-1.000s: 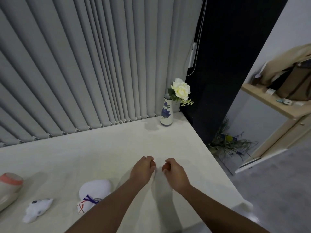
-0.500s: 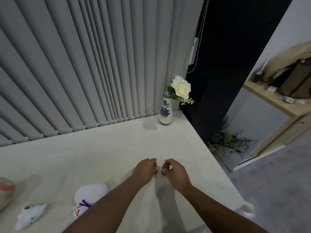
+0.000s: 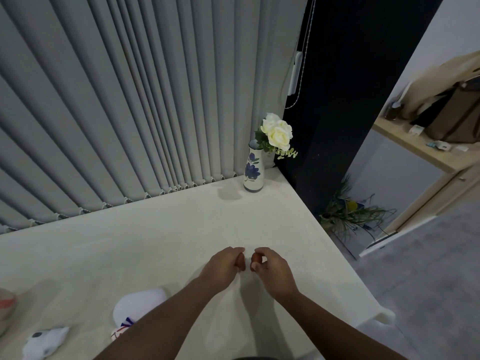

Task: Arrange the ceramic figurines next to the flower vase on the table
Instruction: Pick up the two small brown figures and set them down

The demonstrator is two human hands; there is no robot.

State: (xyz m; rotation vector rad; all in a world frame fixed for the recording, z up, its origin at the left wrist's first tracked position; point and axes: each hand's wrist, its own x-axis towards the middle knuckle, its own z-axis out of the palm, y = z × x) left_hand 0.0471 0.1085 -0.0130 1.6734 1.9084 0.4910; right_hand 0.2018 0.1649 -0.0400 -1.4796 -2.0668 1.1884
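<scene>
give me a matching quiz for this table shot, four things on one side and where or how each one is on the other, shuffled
Column A
1 flower vase
2 small white figurine
3 round white figurine
4 right hand

Column B
a partly hidden behind the left forearm
b fingers curled, mid-table
c far right corner of the table
d bottom left of the view

Pairs: 1-c, 2-d, 3-a, 4-b

Left hand (image 3: 224, 266) and right hand (image 3: 273, 272), both curled, close together over the table (image 3: 155, 242); flower vase (image 3: 253, 168) at far corner

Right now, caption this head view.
Left hand and right hand curled, empty; white ceramic figurines lie apart from blue-flowered vase.
</scene>
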